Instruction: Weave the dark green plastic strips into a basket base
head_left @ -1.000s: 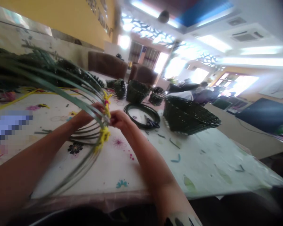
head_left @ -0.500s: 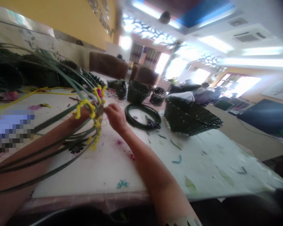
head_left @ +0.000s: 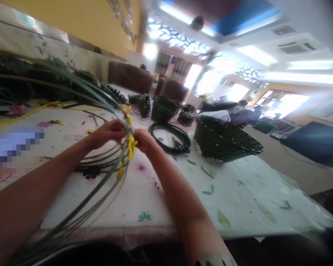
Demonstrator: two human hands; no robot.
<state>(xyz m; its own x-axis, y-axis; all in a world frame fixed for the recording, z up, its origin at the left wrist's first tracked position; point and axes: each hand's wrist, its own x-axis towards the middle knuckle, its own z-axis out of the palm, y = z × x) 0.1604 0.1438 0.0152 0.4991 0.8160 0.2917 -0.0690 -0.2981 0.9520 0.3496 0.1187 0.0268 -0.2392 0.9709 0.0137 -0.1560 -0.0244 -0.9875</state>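
Between my hands is a small piece of weaving with yellow strips (head_left: 131, 146), tilted nearly on edge. Long dark green strips (head_left: 96, 190) run out from it, arching over my left forearm and curving down towards the table's front edge. My left hand (head_left: 111, 131) is closed at its left side, fingertips pressed to the strips. From the right, my right hand (head_left: 143, 141) pinches its edge; the fingertips are partly hidden behind the yellow strips. Just beyond my right hand lies a coil of green strip (head_left: 154, 137), with dark-handled cutters (head_left: 180, 147) inside it.
A large dark woven basket (head_left: 224, 138) lies to the right of the coil. Several smaller woven baskets (head_left: 165, 109) stand behind. Strip offcuts (head_left: 208, 171) are scattered on the flowered tablecloth (head_left: 166, 207). Dark woven material (head_left: 44, 81) is heaped at the back left.
The woven piece has turned more edge-on and shifted right. My left hand has come up beside it, more in view, and the long green strips have swung down to the front.
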